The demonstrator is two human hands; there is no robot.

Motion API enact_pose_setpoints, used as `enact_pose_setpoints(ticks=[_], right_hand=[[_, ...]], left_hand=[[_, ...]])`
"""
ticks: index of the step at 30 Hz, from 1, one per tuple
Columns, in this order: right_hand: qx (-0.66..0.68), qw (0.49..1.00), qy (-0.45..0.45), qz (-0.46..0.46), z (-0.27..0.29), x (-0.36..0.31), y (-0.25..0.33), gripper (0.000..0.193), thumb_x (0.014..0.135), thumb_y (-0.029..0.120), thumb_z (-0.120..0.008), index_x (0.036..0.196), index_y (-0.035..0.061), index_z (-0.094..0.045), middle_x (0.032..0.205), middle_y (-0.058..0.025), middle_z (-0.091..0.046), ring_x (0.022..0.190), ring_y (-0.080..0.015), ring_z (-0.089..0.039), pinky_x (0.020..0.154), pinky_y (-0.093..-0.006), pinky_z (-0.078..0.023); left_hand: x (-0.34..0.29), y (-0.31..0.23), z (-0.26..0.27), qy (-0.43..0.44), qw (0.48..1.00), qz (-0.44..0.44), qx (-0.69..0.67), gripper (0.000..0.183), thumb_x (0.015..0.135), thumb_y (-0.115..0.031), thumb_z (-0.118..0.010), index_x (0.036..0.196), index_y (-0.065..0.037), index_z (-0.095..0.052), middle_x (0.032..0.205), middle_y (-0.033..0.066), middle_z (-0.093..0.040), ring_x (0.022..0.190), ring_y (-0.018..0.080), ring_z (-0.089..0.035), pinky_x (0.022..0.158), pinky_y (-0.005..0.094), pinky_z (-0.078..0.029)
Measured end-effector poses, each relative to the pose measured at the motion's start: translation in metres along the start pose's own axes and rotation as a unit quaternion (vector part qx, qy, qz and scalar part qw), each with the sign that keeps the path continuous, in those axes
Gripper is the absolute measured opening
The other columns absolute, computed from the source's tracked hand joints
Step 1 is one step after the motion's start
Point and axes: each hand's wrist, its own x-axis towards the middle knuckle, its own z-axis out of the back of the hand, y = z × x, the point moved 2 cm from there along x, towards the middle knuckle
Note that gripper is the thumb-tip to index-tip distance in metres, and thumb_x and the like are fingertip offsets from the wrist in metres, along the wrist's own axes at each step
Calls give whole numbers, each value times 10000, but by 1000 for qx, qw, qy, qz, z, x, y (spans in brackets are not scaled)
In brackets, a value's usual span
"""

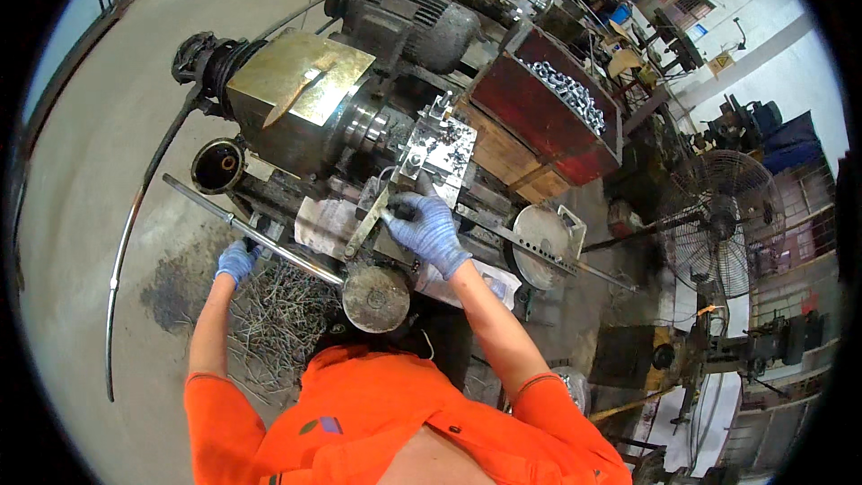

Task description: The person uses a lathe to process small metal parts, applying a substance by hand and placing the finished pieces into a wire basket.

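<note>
A lathe-like machine with a steel chuck [366, 126] and a metal slide block [442, 154] stands before me. My right hand [429, 232], in a blue knit glove, is closed at a flat metal lever [366, 226] in front of the block. One dark-tipped finger reaches toward the block; what lies under it is hard to make out. My left hand [237, 262], also gloved in blue, is low at the machine's left front, below a long steel rod [278, 250]. Its fingers are curled round something hidden. A round metal disc [375, 298] sits close to my body.
A red bin [548, 117] of small metal parts stands behind the slide. Beyond the brass-coloured cover [301, 76] is a motor [409, 22]. Thin metal scraps [278, 323] cover the floor by my left arm. A caged fan [723, 220] stands at right.
</note>
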Motion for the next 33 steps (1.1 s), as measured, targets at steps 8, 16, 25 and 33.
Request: enact_pose_setpoints(ticks=[8, 16, 25, 33], right_hand=[[28, 1000, 3, 5, -2, -3, -12, 278, 680, 273, -722, 821, 39, -669, 1241, -304, -433, 950, -327, -599, 766, -317, -500], [84, 994, -16, -70, 90, 26, -6, 237, 776, 264, -672, 807, 30, -686, 718, -83, -667, 612, -104, -587, 598, -260, -477], [24, 991, 72, -106, 61, 128, -15, 341, 731, 337, -692, 784, 1, -666, 693, -92, -657, 652, -137, -593, 655, -275, -456], [-227, 964, 98, -97, 74, 117, -22, 518, 696, 534, -634, 852, 42, -677, 839, -138, -664, 770, -274, -644, 749, -350, -484]], left_hand=[[-18, 40, -1, 35, 991, 36, -122, 431, 789, -403, -590, 1062, -69, -597, 1025, 207, -605, 954, 328, -587, 818, 396, -454], [-77, 44, 121, -123, 945, -36, -301, 361, 868, -298, -555, 1131, -51, -566, 801, 55, -586, 651, 109, -526, 527, 259, -456], [-113, 57, 246, -410, 911, -37, -3, 365, 881, -346, -511, 1177, -136, -550, 907, 126, -638, 759, 233, -618, 690, 338, -479], [-122, 105, 199, -375, 912, 142, 89, 441, 857, -497, -455, 1118, -163, -578, 952, 130, -635, 830, 303, -621, 727, 399, -480]])
